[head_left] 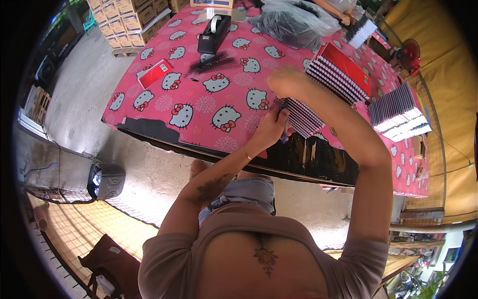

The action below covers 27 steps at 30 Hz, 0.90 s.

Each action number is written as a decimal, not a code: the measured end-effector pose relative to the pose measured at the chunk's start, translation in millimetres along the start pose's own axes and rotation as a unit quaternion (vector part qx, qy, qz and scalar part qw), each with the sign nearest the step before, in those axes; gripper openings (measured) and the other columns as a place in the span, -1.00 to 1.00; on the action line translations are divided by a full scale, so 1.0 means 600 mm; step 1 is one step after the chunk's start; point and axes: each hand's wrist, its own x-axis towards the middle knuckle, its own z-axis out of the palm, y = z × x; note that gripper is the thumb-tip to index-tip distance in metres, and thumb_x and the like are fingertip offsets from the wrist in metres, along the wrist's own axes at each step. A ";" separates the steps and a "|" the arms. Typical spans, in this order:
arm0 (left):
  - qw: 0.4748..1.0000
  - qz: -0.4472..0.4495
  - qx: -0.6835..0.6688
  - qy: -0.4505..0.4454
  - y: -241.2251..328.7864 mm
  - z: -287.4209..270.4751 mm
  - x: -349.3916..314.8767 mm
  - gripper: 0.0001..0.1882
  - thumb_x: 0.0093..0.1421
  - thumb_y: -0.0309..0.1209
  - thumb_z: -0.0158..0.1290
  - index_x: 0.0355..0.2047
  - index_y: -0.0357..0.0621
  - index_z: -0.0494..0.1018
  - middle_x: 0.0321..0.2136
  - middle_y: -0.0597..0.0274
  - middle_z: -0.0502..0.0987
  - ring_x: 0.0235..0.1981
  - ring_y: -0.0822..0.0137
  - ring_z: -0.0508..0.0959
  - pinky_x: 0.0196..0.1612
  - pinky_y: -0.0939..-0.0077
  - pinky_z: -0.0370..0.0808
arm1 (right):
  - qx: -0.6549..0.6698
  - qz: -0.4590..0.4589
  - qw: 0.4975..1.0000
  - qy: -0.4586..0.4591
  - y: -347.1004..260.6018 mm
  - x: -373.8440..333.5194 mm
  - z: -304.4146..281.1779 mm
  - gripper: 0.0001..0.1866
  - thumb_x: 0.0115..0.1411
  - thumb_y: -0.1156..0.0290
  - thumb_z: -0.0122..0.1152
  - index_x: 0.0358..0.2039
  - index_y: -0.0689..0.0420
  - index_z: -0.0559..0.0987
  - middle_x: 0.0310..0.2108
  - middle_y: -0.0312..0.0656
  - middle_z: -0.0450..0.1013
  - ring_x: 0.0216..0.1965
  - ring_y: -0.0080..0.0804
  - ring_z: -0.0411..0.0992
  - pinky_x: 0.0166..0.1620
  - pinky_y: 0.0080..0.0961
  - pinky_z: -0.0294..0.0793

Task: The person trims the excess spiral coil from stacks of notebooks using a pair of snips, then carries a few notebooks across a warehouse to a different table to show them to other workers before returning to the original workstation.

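Left hand: your left hand [273, 127] is closed around a slim blue tool [284, 130] (its exact kind is too small to tell), just beside the near notebook stack.
Right hand: your right hand [288, 82] is bent inward over the table, farther from you than the left; its fingers are blurred and turned away, so you cannot tell whether they grip anything.
Between hands: they are near each other but apart.
Near notebook stack: the spiral-bound near stack [306, 119] lies at the table's front edge, below your right forearm.
Red-covered stack: the red-covered notebooks [351, 71] lie just beyond that forearm.
Right side: another notebook stack [398, 113] stands on the pink tablecloth [199, 110].
Loose coils: black spiral coils [214, 65] lie near the black tape dispenser [213, 42], with a small red notebook [154, 74] to their left.
Far side: a co-worker's hand [345, 20] is at more notebooks [362, 33], beside a plastic bag [294, 25].
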 end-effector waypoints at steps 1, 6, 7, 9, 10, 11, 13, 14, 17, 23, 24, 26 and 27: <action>1.000 -0.002 -0.003 -0.002 0.001 0.000 0.001 -0.65 0.38 -0.17 -0.16 -0.26 -0.28 0.29 -0.57 0.11 0.51 -0.65 0.33 0.56 -0.61 0.42 0.54 | 0.000 0.007 1.000 -0.006 0.002 0.002 0.004 -0.77 0.08 0.43 0.19 -0.24 0.12 0.67 -0.19 -0.09 0.60 -0.13 -0.16 0.57 -0.15 -0.22 0.56; 0.999 -0.026 0.015 -0.030 0.009 -0.002 -0.019 -0.70 0.40 -0.21 -0.19 -0.20 -0.24 0.30 -0.55 0.17 0.48 -0.63 0.34 0.55 -0.59 0.45 0.56 | 0.040 0.038 0.998 -0.028 -0.007 -0.007 -0.014 -0.76 0.09 0.42 0.19 -0.23 0.13 0.67 -0.17 -0.09 0.59 -0.13 -0.18 0.57 -0.14 -0.24 0.56; 0.998 -0.040 0.011 -0.039 0.008 -0.001 -0.022 -0.71 0.41 -0.22 -0.21 -0.17 -0.22 0.31 -0.53 0.19 0.47 -0.61 0.34 0.56 -0.57 0.46 0.57 | 0.037 0.037 0.998 -0.040 -0.008 -0.008 -0.016 -0.76 0.09 0.42 0.18 -0.22 0.12 0.67 -0.17 -0.09 0.59 -0.12 -0.19 0.57 -0.15 -0.24 0.56; 0.999 -0.042 -0.009 -0.023 -0.005 -0.003 -0.016 -0.71 0.41 -0.22 -0.22 -0.17 -0.22 0.31 -0.54 0.19 0.47 -0.62 0.34 0.56 -0.58 0.46 0.56 | 0.030 0.030 0.997 -0.061 -0.020 -0.009 -0.033 -0.76 0.10 0.43 0.17 -0.21 0.12 0.67 -0.16 -0.09 0.59 -0.12 -0.19 0.57 -0.15 -0.24 0.56; 0.999 -0.043 -0.019 -0.015 -0.011 -0.005 -0.011 -0.71 0.41 -0.23 -0.22 -0.17 -0.23 0.30 -0.55 0.19 0.46 -0.62 0.34 0.56 -0.59 0.46 0.56 | 0.019 0.028 0.998 -0.059 -0.024 -0.007 -0.035 -0.75 0.10 0.43 0.17 -0.21 0.11 0.67 -0.16 -0.09 0.59 -0.11 -0.20 0.57 -0.15 -0.25 0.56; 0.999 -0.038 -0.013 -0.009 -0.010 -0.003 -0.007 -0.71 0.41 -0.22 -0.22 -0.17 -0.23 0.30 -0.54 0.19 0.47 -0.62 0.33 0.56 -0.59 0.46 0.56 | 0.009 0.028 0.998 -0.058 -0.023 -0.005 -0.030 -0.75 0.11 0.42 0.17 -0.20 0.10 0.67 -0.16 -0.09 0.59 -0.11 -0.20 0.56 -0.14 -0.25 0.55; 1.000 -0.028 -0.001 0.003 -0.009 -0.002 0.001 -0.70 0.41 -0.21 -0.22 -0.17 -0.24 0.30 -0.53 0.17 0.48 -0.60 0.33 0.58 -0.59 0.46 0.56 | 0.000 0.034 0.998 -0.048 -0.023 -0.001 -0.019 -0.75 0.11 0.42 0.17 -0.20 0.09 0.68 -0.16 -0.10 0.59 -0.10 -0.21 0.56 -0.12 -0.25 0.54; 1.000 -0.027 0.005 -0.001 -0.008 -0.002 0.001 -0.69 0.40 -0.21 -0.21 -0.17 -0.24 0.30 -0.51 0.16 0.49 -0.59 0.32 0.59 -0.59 0.45 0.57 | 0.001 0.039 0.998 -0.039 -0.021 0.001 -0.010 -0.75 0.10 0.41 0.18 -0.20 0.08 0.68 -0.16 -0.11 0.59 -0.09 -0.22 0.56 -0.11 -0.25 0.53; 0.999 -0.021 0.023 -0.016 -0.004 -0.004 0.000 -0.68 0.40 -0.20 -0.20 -0.18 -0.25 0.30 -0.49 0.14 0.52 -0.55 0.31 0.61 -0.57 0.45 0.58 | 0.007 0.049 0.998 -0.036 -0.016 0.009 0.007 -0.74 0.08 0.40 0.20 -0.19 0.07 0.68 -0.16 -0.14 0.59 -0.07 -0.23 0.55 -0.08 -0.25 0.51; 0.998 -0.049 0.017 -0.025 -0.025 -0.005 -0.017 -0.66 0.39 -0.18 -0.18 -0.14 -0.27 0.32 -0.47 0.13 0.53 -0.54 0.30 0.62 -0.57 0.44 0.59 | 0.020 0.044 0.997 -0.054 -0.028 0.005 -0.010 -0.73 0.04 0.38 0.27 -0.20 0.06 0.68 -0.17 -0.17 0.60 -0.10 -0.24 0.55 -0.10 -0.25 0.49; 0.998 -0.050 0.013 -0.019 -0.031 -0.009 -0.013 -0.65 0.39 -0.18 -0.18 -0.13 -0.27 0.32 -0.47 0.13 0.53 -0.54 0.29 0.63 -0.56 0.44 0.59 | 0.018 0.041 0.998 -0.050 -0.032 0.004 -0.013 -0.73 0.03 0.38 0.28 -0.20 0.06 0.68 -0.18 -0.17 0.60 -0.10 -0.24 0.55 -0.11 -0.26 0.49; 0.999 -0.051 0.008 -0.008 -0.033 -0.012 -0.006 -0.65 0.39 -0.18 -0.18 -0.12 -0.27 0.32 -0.48 0.13 0.53 -0.54 0.30 0.62 -0.57 0.44 0.59 | 0.005 0.033 0.998 -0.057 -0.032 0.011 -0.008 -0.72 0.03 0.36 0.31 -0.20 0.10 0.65 -0.16 -0.10 0.58 -0.08 -0.19 0.54 -0.08 -0.23 0.51; 0.999 -0.051 0.006 -0.002 -0.031 -0.011 -0.003 -0.65 0.39 -0.18 -0.18 -0.12 -0.27 0.32 -0.49 0.14 0.52 -0.55 0.30 0.61 -0.57 0.44 0.59 | -0.001 0.030 0.998 -0.062 -0.028 0.014 -0.003 -0.71 0.03 0.35 0.33 -0.20 0.12 0.64 -0.15 -0.07 0.57 -0.06 -0.16 0.53 -0.07 -0.21 0.52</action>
